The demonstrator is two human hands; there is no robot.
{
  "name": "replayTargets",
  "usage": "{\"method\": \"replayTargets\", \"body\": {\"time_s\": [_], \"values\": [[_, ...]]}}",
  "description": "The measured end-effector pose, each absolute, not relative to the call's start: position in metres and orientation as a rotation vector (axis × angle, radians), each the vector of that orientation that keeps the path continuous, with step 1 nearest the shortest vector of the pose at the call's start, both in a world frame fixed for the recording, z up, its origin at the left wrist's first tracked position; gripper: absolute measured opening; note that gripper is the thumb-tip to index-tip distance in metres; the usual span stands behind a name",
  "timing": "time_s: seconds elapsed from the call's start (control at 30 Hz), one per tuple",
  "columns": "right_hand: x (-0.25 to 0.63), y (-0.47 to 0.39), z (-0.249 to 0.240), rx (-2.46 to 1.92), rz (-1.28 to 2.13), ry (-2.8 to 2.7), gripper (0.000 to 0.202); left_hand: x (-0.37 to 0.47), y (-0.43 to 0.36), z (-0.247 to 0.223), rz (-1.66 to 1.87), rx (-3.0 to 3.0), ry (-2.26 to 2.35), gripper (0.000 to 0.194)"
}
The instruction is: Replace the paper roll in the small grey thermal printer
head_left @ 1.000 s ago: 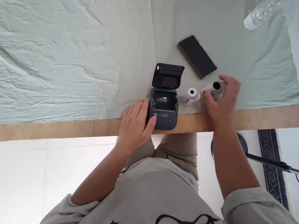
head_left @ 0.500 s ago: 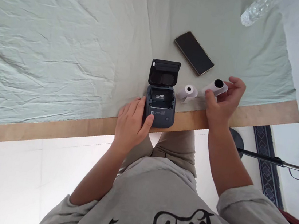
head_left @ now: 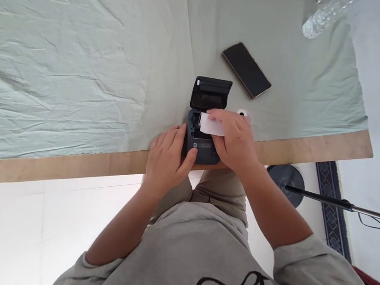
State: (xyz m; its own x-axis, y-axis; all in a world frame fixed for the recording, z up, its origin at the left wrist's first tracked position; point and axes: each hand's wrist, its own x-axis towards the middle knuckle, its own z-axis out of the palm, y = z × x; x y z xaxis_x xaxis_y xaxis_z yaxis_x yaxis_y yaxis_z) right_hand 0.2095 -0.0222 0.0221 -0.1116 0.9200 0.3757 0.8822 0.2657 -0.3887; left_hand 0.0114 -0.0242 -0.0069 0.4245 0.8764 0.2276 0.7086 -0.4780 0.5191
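Observation:
A small dark portable label printer [head_left: 205, 156] sits at the table's front edge with its lid [head_left: 211, 94] raised. My left hand [head_left: 166, 155] lies flat along its left side, fingers stretched out on the cloth and thumb resting on the printer's front. In my right hand [head_left: 237, 141] is a white paper roll [head_left: 211, 125], held at the printer's compartment with its loose end hanging toward me. Whether it touches the compartment floor I cannot tell. Behind my right hand, a second white paper roll [head_left: 242, 114] is partly hidden.
A dark phone [head_left: 246, 69] lies on the pale green cloth [head_left: 98, 65] beyond the printer. A clear plastic bottle [head_left: 325, 18] is at the far right. The table's bare wooden edge [head_left: 103, 161] runs in front, with a round-based stand [head_left: 285, 180] on the floor at the right.
My right hand has brought the larger paper roll leftward from the cloth to the printer's compartment. My left hand has stayed beside the printer.

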Motion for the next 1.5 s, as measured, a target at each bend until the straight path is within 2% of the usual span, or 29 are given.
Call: {"method": "replayTargets", "body": {"time_s": [0.13, 0.33, 0.53, 0.77, 0.9, 1.13, 1.33, 1.5], "values": [[0.209, -0.013, 0.028, -1.679, 0.197, -2.046, 0.039, 0.011, -0.023, -0.006, 0.673, 2.316, 1.363, 0.066], [0.207, -0.017, 0.031, -1.583, 0.075, -2.039, 0.015, 0.01, -0.026, -0.006, 0.655, 2.269, 1.374, 0.066], [0.2, -0.042, 0.023, -1.442, -0.058, -1.943, 0.014, 0.002, -0.009, 0.005, 0.815, 1.979, 1.262, 0.059], [0.193, -0.061, 0.007, -1.447, -0.08, -1.771, 0.014, 0.032, 0.062, 0.039, 0.861, 1.812, 1.177, 0.054], [0.192, -0.063, 0.001, -1.454, -0.031, -1.739, 0.015, 0.051, 0.079, 0.053, 0.853, 1.876, 1.072, 0.038], [0.196, -0.065, -0.009, -1.442, 0.116, -1.694, 0.019, 0.055, 0.076, 0.063, 0.976, 1.833, 1.092, 0.035], [0.198, -0.064, -0.007, -1.399, 0.195, -1.669, 0.017, 0.072, 0.077, 0.082, 0.812, 2.005, 1.139, 0.04], [0.198, -0.066, -0.005, -1.38, 0.295, -1.629, 0.018, 0.098, 0.075, 0.066, 0.485, 2.305, 1.24, 0.031]]}}
